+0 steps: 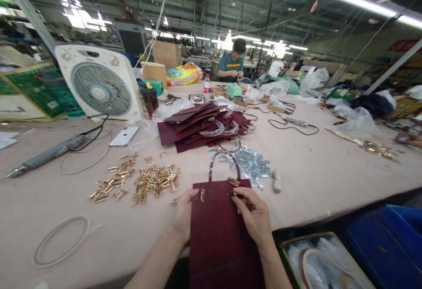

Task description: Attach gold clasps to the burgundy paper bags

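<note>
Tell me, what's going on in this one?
A person's left hand grips the left edge of a dark red bag piece, while the right hand has its fingers closed around a small gold fitting near the top right. Another gold clasp sits near the top left. Beyond lie loose gold fittings, grey metal pieces and a pile of similar dark red pieces. A co-worker sits farther back.

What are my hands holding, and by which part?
The left hand holds the maroon bag by its upper left edge. The right hand pinches a small gold piece; which part is hidden.
</note>
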A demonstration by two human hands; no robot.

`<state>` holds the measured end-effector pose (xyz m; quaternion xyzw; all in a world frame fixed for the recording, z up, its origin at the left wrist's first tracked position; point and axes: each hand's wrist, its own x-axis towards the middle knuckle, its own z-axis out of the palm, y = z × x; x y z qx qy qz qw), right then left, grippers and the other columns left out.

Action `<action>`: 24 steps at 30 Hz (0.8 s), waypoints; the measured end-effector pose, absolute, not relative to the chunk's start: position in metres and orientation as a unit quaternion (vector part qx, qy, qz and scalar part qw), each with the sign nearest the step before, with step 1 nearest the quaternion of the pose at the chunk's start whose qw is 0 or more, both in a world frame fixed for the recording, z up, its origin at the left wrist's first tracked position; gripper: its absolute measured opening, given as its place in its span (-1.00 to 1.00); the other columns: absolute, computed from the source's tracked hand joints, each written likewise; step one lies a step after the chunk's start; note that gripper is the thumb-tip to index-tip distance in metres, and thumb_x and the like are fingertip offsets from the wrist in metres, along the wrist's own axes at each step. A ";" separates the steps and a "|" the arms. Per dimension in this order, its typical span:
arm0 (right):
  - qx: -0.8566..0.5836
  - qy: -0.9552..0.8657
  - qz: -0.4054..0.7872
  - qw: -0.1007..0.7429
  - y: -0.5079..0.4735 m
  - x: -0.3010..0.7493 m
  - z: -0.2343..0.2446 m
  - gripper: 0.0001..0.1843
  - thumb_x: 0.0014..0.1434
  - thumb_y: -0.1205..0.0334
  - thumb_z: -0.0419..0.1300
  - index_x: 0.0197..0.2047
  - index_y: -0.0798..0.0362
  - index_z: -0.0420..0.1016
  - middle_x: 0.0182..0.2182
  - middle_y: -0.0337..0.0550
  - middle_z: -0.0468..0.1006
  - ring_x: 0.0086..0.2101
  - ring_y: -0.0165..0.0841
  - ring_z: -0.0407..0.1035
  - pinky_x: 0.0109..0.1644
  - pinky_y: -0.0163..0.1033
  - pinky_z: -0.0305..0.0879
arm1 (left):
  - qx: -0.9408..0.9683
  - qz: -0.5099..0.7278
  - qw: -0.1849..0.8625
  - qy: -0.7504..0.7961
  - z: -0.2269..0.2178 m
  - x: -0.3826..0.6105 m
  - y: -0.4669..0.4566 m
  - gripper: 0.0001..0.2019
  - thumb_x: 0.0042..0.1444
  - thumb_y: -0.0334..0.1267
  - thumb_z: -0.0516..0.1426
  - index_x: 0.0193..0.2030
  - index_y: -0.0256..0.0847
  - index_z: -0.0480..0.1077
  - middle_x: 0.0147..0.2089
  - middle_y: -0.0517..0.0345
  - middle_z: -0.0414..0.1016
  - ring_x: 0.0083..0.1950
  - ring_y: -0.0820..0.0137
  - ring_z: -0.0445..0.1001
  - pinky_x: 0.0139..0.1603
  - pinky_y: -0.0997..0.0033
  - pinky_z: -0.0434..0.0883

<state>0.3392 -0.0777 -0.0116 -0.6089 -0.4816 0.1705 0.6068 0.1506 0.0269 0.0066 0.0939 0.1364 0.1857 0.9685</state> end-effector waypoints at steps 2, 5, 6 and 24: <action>-0.608 -0.487 0.162 0.607 -0.077 0.338 -0.012 -0.83 0.33 0.20 0.31 -0.01 -0.07 0.62 -0.03 -0.10 0.60 -0.50 -0.49 0.39 -0.43 -0.30 0.45 | 0.093 0.185 0.969 0.132 0.006 0.151 0.026 -0.49 0.23 -0.07 0.04 0.01 -0.51 0.59 -0.12 -0.26 0.71 0.06 -0.07 0.64 0.28 -0.02 0.38; -0.611 -0.497 0.141 0.600 -0.075 0.336 -0.012 -0.82 0.35 0.22 0.29 0.00 -0.08 0.62 -0.02 -0.10 0.61 -0.50 -0.48 0.40 -0.45 -0.29 0.45 | 0.094 0.190 0.967 0.143 0.007 0.151 0.026 -0.48 0.23 -0.06 0.06 0.05 -0.51 0.57 -0.09 -0.26 0.71 0.06 -0.08 0.64 0.28 -0.04 0.38; -0.614 -0.504 0.126 0.594 -0.075 0.336 -0.012 -0.82 0.35 0.22 0.29 0.01 -0.08 0.62 -0.02 -0.09 0.62 -0.47 -0.44 0.44 -0.41 -0.28 0.48 | 0.093 0.191 0.966 0.149 0.007 0.151 0.026 -0.47 0.23 -0.06 0.06 0.07 -0.51 0.56 -0.08 -0.27 0.71 0.07 -0.08 0.64 0.28 -0.04 0.38; -0.612 -0.611 -0.015 0.502 -0.073 0.345 -0.022 -0.67 0.41 0.31 0.19 0.17 -0.10 0.60 0.01 -0.04 0.67 0.02 -0.21 0.58 0.15 -0.05 0.58 | 0.093 0.197 0.952 0.214 0.006 0.153 0.024 -0.49 0.21 -0.07 0.08 0.10 -0.46 0.54 -0.12 -0.24 0.71 -0.06 -0.05 0.68 0.13 -0.01 0.49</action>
